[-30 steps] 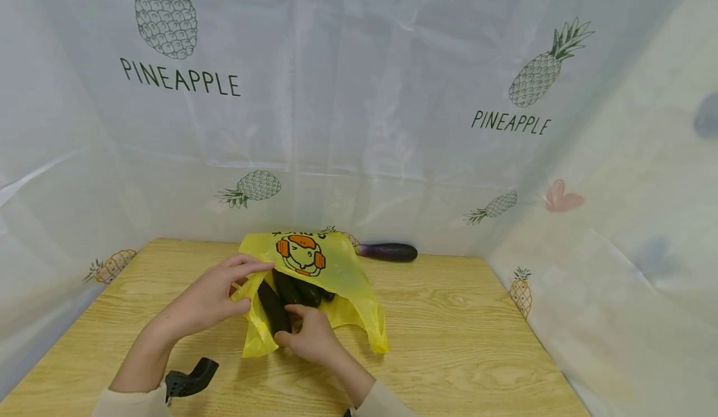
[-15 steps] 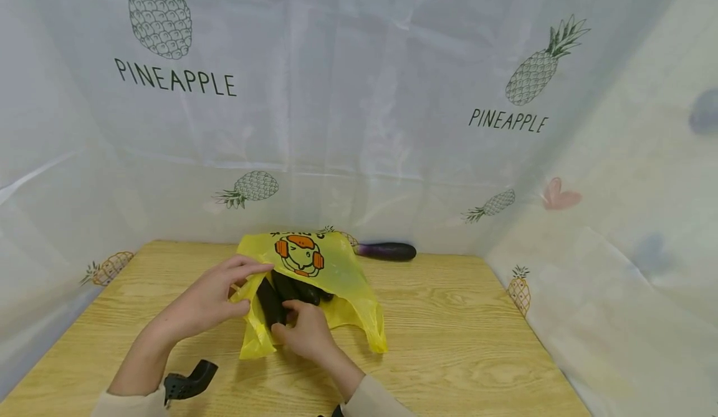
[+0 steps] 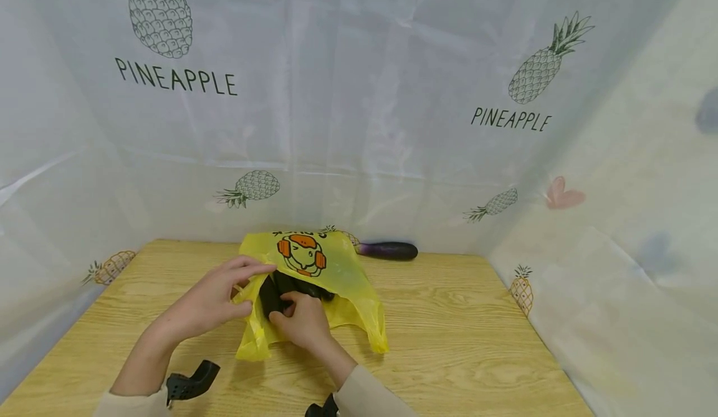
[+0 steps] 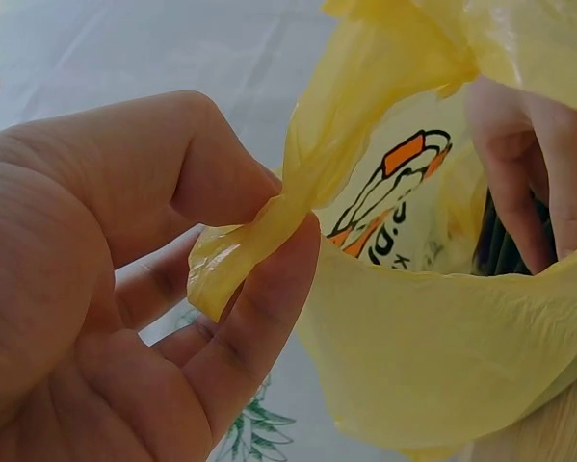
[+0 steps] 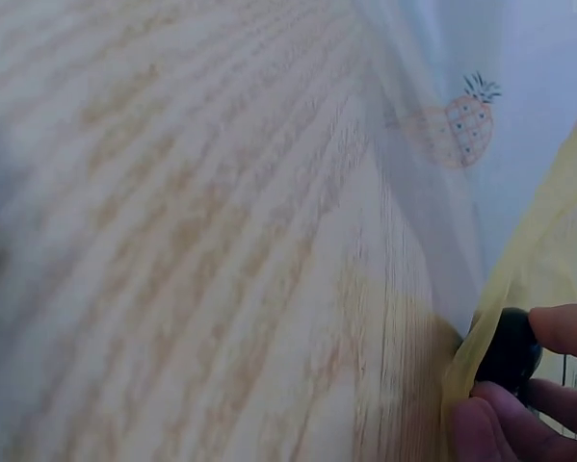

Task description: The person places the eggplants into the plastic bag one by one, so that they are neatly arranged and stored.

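Observation:
A yellow plastic bag with a cartoon duck print lies on the table, its mouth facing me. My left hand pinches a strip of the bag's edge between thumb and fingers, plain in the left wrist view. Reaching into the mouth, my right hand grips the near end of a dark, smooth, long vegetable. Its rounded dark end shows between thumb and fingers in the right wrist view. More dark vegetables lie beside it, partly hidden by the bag and my hand.
A purple-black eggplant lies at the table's back edge, right of the bag. White curtains with pineapple prints enclose the wooden table at the back and sides.
My right hand has moved forward and slightly left, deeper into the bag, and the gripped dark vegetable has slid inward with it. My left hand keeps its hold on the bag's edge.

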`<control>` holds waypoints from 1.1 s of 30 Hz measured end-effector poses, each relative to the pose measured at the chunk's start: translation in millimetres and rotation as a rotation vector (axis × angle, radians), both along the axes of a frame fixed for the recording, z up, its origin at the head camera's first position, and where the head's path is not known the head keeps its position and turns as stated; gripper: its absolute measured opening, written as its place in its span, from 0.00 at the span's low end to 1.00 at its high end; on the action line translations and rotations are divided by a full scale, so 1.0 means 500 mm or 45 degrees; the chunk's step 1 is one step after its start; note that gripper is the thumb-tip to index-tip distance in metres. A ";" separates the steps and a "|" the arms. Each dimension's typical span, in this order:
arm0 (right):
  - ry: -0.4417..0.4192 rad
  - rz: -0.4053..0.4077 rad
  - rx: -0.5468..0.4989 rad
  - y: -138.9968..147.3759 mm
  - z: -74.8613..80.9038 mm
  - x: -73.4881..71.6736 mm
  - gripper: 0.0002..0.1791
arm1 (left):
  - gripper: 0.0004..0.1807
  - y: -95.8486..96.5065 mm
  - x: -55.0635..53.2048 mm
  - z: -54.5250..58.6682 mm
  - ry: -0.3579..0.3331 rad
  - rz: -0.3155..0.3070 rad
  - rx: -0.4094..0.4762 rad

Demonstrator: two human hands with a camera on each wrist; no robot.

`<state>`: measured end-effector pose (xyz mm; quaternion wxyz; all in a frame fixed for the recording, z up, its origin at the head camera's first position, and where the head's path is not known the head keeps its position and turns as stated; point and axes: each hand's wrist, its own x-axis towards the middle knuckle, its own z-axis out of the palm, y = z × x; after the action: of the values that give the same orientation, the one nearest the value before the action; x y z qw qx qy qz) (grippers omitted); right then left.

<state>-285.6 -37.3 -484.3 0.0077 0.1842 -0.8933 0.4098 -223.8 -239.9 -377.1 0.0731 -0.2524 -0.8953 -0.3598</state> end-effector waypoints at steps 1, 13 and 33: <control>0.005 -0.007 0.011 -0.001 0.002 0.001 0.24 | 0.37 0.001 0.000 0.000 -0.007 -0.001 0.002; 0.035 -0.060 0.016 -0.007 -0.003 0.001 0.23 | 0.38 0.005 0.001 0.000 -0.012 0.013 0.008; -0.145 0.399 -0.096 0.182 0.143 0.070 0.23 | 0.37 -0.006 0.001 -0.001 -0.011 0.046 -0.003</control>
<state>-250.7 53.5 -412.9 -0.1001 0.2971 -0.8367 0.4491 -223.1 -242.7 -377.6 0.0755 -0.2349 -0.9005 -0.3582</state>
